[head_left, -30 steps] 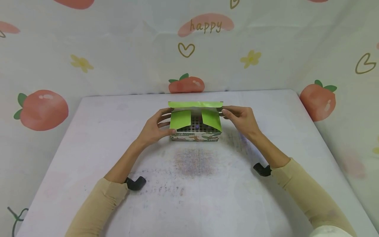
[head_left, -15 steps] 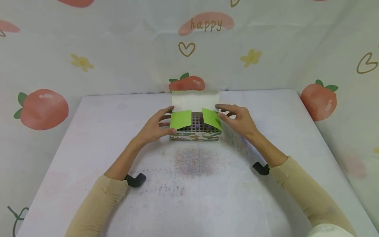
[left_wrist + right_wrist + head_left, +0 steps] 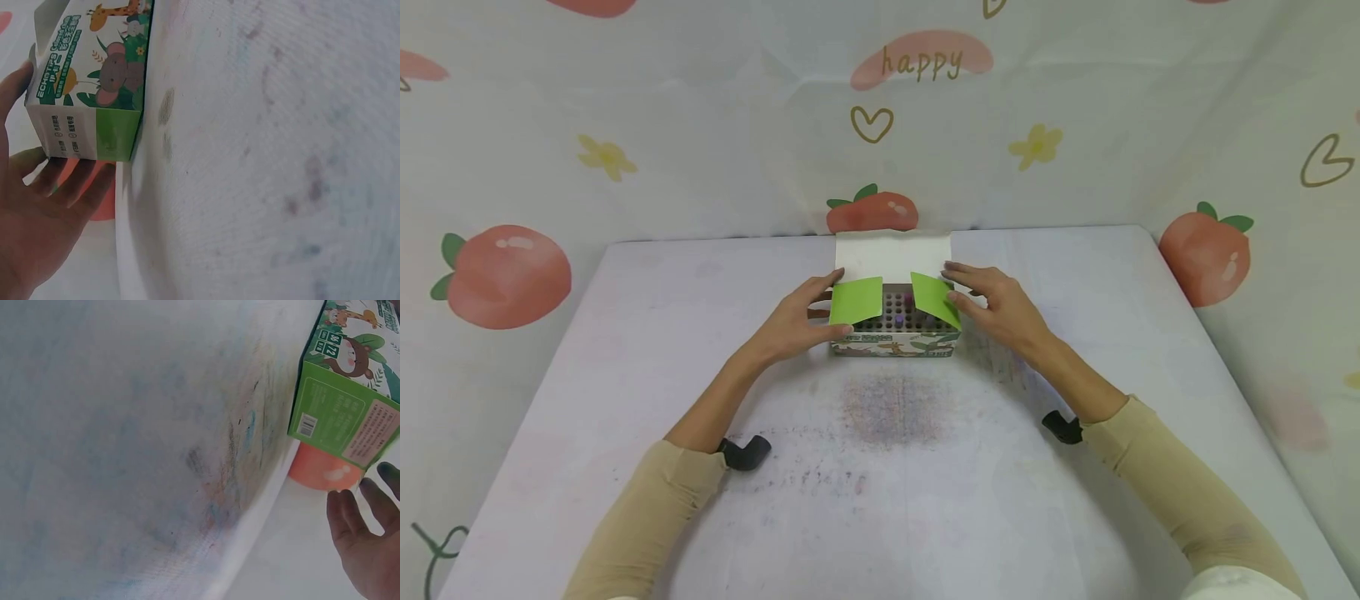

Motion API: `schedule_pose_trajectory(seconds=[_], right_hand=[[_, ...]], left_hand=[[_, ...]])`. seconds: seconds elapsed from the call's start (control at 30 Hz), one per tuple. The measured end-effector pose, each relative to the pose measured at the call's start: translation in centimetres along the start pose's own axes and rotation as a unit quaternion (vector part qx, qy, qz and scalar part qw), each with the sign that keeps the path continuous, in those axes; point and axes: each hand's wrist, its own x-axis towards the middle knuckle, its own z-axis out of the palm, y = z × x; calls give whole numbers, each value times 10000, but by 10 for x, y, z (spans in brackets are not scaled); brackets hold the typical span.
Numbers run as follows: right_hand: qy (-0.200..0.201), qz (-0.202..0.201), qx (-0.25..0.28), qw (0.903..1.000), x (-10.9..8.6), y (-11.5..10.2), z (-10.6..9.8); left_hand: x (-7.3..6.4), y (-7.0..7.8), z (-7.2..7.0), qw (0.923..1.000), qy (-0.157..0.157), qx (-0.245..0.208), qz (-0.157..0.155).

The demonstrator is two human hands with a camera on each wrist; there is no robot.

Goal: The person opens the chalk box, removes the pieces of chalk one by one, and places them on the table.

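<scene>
A cardboard box (image 3: 895,344) with printed animals stands at the back middle of the table, its white-lined lid (image 3: 892,255) raised. Two green side flaps lean inward: the left flap (image 3: 856,302) and the right flap (image 3: 932,298). Between them shows a holed insert with a purple piece (image 3: 899,320) and a magenta piece (image 3: 908,299). My left hand (image 3: 793,323) holds the box's left end, thumb at the front corner, fingers toward the back. My right hand (image 3: 1003,307) has its thumb at the right flap and its fingers by the lid's edge, clear of the box's green end (image 3: 337,415).
The white table (image 3: 880,500) bears smudges and coloured marks. Behind it hangs a patterned cloth (image 3: 737,108) with peaches, hearts and flowers. Each wrist wears a black camera mount, such as the left mount (image 3: 747,453).
The lid has swung up and back from over the box, showing its white inside. My right hand has moved left, from the lid's edge to the right flap. The left hand stays at the box.
</scene>
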Motion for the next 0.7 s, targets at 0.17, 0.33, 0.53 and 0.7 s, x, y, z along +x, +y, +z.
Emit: schedule_pose_trajectory(seconds=[0.17, 0.33, 0.53, 0.7], right_hand=[[-261, 205, -29, 9994, -1, 0, 1], [-348, 451, 147, 9983, -2, -1, 2], [-354, 395, 46, 9986, -2, -2, 3], [-319, 68, -154, 9993, -3, -3, 3]], left_hand=[[1, 0, 1, 9999, -75, 77, -76], [1, 2, 1, 9996, -135, 116, -200], [0, 8, 2, 9988, -142, 327, -322], [0, 10, 4, 9987, -155, 434, -198]])
